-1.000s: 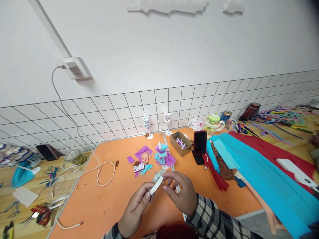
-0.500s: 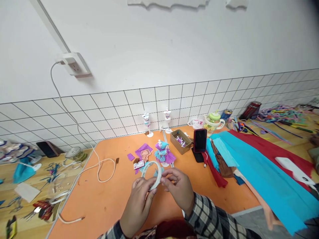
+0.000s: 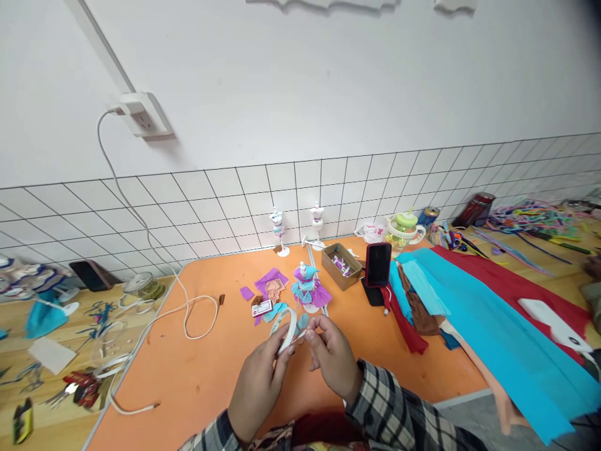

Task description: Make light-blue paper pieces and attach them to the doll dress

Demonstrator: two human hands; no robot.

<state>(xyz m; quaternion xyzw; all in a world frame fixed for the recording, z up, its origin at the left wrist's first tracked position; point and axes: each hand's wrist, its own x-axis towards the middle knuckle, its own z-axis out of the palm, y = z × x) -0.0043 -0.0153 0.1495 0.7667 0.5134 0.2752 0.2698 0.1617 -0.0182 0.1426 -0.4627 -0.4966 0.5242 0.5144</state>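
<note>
You seem to be peeling: your left hand [image 3: 257, 379] clamps the tape roll [image 3: 292, 326], your right hand [image 3: 334, 358] pinches what looks like its loose end [image 3: 299, 339]; pull evenly next.

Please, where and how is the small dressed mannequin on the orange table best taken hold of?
Probably by its bare white neck, pinched lightly from above. The mannequin stands upright, and blue and purple fabric flares out below, which a side grip could crush. From above, you also clear the cardboard box to its right and the tape roll in the left hand, in front.
</note>
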